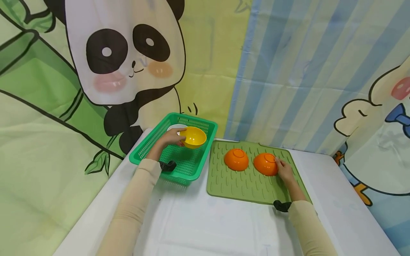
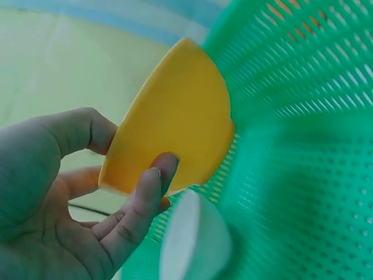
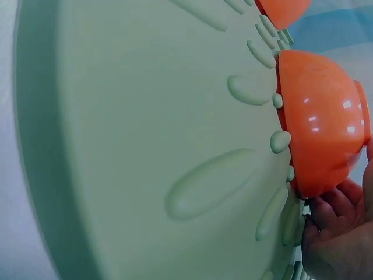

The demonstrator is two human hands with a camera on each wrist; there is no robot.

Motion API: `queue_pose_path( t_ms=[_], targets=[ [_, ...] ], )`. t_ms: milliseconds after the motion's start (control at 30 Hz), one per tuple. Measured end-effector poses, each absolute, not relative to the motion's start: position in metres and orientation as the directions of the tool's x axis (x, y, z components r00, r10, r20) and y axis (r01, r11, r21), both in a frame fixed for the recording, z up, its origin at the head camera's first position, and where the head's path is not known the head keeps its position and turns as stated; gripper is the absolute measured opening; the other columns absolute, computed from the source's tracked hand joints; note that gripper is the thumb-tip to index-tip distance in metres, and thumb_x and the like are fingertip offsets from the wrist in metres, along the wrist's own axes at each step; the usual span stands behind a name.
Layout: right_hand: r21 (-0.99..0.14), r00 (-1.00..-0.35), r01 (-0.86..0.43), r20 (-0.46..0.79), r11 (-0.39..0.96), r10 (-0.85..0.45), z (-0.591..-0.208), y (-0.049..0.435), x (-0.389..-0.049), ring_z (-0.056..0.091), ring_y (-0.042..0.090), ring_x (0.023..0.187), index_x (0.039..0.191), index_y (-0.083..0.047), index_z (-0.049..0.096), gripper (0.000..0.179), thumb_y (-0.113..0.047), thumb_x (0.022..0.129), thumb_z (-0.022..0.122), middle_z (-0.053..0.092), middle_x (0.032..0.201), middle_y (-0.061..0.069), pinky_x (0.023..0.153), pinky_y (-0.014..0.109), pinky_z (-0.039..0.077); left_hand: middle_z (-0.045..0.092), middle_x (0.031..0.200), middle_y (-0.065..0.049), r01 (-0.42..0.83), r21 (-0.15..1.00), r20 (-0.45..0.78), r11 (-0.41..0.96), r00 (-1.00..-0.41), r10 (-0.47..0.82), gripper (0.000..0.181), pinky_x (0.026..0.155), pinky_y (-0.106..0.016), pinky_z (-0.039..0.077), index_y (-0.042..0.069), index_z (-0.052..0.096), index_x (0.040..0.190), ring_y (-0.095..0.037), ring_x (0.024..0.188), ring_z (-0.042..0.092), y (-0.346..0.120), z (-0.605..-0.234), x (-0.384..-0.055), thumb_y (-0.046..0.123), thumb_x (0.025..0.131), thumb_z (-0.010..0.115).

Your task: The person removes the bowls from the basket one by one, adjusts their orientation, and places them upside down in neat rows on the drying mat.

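Note:
My left hand (image 1: 174,137) grips a yellow bowl (image 1: 194,138) by its rim over the green basket (image 1: 200,167). The left wrist view shows the bowl (image 2: 180,122) tilted on its side, its rim between thumb and fingers. Below it in the basket is a white bowl (image 2: 198,239), partly hidden in the head view. On the green drying mat (image 1: 230,186), my right hand (image 1: 284,170) holds an upside-down orange bowl (image 1: 265,164) at its right side. Seen from the right wrist, fingertips are at the rim of this bowl (image 3: 323,125) and the thumb is near its base.
A second orange bowl (image 1: 236,160) lies upside down on the mat, left of the held one. Basket and mat stand side by side at the back of the white table (image 1: 211,227). A printed curtain (image 1: 205,71) hangs right behind them.

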State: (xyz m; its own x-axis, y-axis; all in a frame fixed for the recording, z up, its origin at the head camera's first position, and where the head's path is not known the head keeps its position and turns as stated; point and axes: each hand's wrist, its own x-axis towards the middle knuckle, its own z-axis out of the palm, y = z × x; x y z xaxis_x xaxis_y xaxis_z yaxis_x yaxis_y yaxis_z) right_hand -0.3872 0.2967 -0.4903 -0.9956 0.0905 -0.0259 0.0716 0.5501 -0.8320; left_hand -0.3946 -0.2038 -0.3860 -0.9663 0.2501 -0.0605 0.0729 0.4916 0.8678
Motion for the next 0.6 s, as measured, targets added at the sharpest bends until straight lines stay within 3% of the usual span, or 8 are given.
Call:
queue_pose_path(
  t_ms=[300,600],
  targets=[
    [-0.827,-0.996,0.068,-0.021,0.558,0.09,-0.492,0.298,-0.386,0.021,0.045,0.131,0.141,0.008,0.027,0.07,-0.048,0.098,0.029,0.025,0.142,0.032,0.105,0.054,0.021,0.065,0.083,-0.017,0.091,0.892,-0.05,0.443,-0.954,0.296,0.058,0.066,-0.03,0.054,0.013,0.036,0.143,-0.021,0.068,0.064,-0.18,-0.343,-0.367,0.01,0.088,0.054],
    [-0.831,-0.995,0.049,0.01,0.554,0.103,-0.493,0.295,-0.386,0.027,0.045,0.128,0.139,0.008,0.031,0.07,-0.049,0.098,0.028,0.029,0.139,0.032,0.103,0.054,0.025,0.064,0.091,-0.017,0.118,0.915,-0.079,0.386,-0.886,0.457,0.057,0.07,-0.033,0.054,0.016,0.038,0.142,-0.025,0.073,0.064,-0.137,-0.314,-0.336,0.005,0.088,0.051]
  ],
)
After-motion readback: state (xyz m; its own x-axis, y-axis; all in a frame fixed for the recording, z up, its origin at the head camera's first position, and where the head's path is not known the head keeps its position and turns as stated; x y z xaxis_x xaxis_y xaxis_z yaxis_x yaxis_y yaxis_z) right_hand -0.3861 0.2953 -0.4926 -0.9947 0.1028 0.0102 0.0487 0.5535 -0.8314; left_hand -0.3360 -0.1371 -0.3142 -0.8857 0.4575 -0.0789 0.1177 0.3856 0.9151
